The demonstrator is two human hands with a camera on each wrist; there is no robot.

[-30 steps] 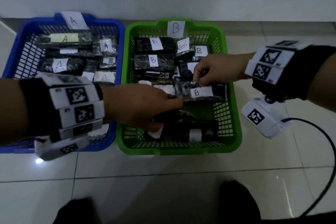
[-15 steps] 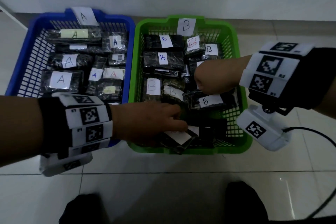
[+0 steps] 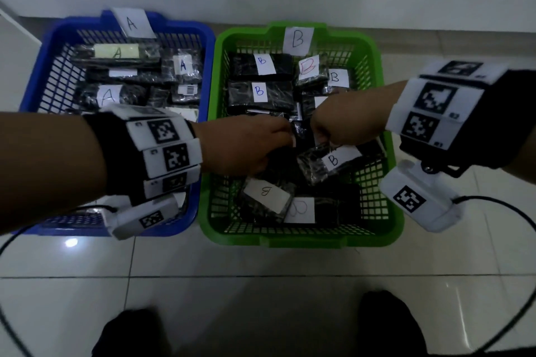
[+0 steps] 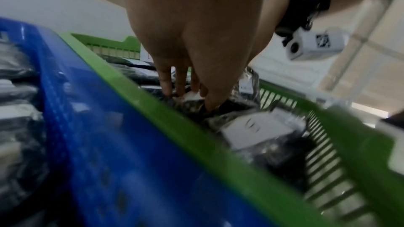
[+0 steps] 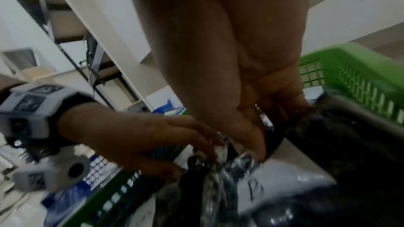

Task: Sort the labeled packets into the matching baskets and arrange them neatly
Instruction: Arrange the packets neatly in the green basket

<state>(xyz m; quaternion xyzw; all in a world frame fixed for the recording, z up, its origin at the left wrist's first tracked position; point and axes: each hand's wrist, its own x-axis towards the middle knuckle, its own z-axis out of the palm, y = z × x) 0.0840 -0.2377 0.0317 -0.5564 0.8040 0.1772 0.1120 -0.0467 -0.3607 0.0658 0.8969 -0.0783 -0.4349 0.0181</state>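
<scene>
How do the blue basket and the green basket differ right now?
The blue basket carries a tag marked A and holds packets labeled A; the green basket carries a tag marked B and holds packets labeled B. The blue basket stands on the left, the green one beside it on the right. Both hands, the left hand and the right hand, reach into the green basket; neither is in the blue one. Both are slatted plastic baskets on the tiled floor.

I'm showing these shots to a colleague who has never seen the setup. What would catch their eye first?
Two bright baskets side by side on the tiled floor: a blue basket tagged A on the left, a green basket tagged B on the right, both full of dark packets with white letter labels. Over the green one, the left hand and right hand meet, fingers down among the packets, wrists strapped with black-and-white marker bands.
</scene>
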